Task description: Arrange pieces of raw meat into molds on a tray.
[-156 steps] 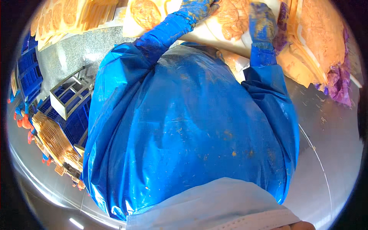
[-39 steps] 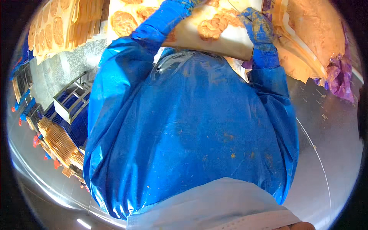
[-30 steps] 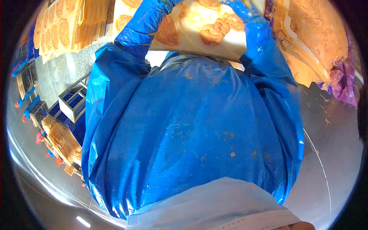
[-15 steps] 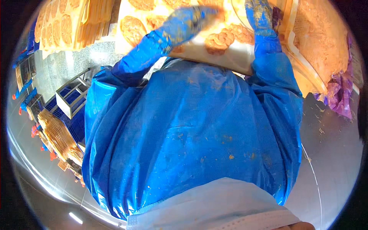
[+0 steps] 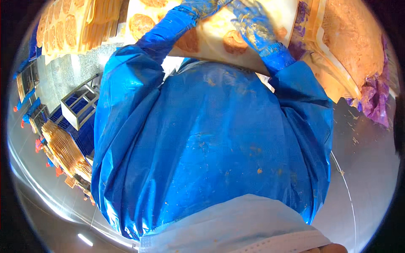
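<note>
Two blue gloves, smeared with pale paste, cover my hands over a white tray [image 5: 211, 38]. At the top edge of the picture is my left hand [image 5: 206, 6], partly cut off, so what its fingers do is unclear. My right hand [image 5: 254, 26] is close beside it, slightly blurred, with its fingers stretched toward the left hand and nothing visible in them. Round, flat patties of orange-brown minced mass lie on the tray. One patty [image 5: 235, 42] is just below my right hand, another patty [image 5: 187, 41] is below my left wrist, and a third patty [image 5: 142, 26] sits farther left.
On the right, a large mound of minced mass [image 5: 354, 38] fills a tub with a pale rim [image 5: 337, 69] and purple plastic film [image 5: 374, 101]. Stacked sheets with patties [image 5: 67, 29] stand far left. Below them are a metal frame [image 5: 80, 105] and more stacked trays [image 5: 65, 145].
My right hand has moved left from beside the tub to near my left hand. My left hand has shifted upward, away from me. The paired lumps at the tray's right are no longer seen there.
</note>
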`<state>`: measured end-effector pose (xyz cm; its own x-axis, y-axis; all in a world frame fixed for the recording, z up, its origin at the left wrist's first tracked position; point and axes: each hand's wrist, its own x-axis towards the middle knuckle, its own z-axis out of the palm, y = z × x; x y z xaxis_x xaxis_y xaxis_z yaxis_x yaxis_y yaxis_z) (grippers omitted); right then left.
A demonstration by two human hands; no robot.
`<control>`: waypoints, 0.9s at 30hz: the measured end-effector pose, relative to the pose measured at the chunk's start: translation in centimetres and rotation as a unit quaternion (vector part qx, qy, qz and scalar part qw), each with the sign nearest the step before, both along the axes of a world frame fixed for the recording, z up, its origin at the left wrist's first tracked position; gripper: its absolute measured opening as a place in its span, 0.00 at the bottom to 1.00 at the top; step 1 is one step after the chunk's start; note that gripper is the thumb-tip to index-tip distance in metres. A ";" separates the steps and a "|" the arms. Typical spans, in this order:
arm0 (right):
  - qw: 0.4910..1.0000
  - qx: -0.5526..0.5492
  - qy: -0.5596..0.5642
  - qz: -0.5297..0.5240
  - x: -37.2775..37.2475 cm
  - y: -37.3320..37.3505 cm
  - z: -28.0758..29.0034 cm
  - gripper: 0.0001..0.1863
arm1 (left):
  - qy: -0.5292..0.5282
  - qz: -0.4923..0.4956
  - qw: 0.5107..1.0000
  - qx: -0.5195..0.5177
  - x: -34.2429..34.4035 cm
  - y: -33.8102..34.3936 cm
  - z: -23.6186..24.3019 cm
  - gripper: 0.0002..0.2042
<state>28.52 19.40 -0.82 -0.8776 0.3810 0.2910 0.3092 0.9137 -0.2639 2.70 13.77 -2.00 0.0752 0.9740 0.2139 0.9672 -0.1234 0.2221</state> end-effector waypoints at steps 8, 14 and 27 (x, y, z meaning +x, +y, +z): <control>0.960 -0.150 0.172 -0.162 6.8 1.7 -0.4 0.17 | 0.000 0.035 0.999 -0.028 1.1 0.2 -0.2 0.42; 0.976 0.010 0.084 -0.201 6.0 -0.7 0.4 0.12 | -0.105 -0.060 0.992 0.042 7.7 -0.2 0.6 0.29; 0.967 -0.169 0.057 -0.184 10.5 1.4 -3.9 0.16 | -0.031 -0.092 0.994 0.046 13.4 -0.5 0.4 0.11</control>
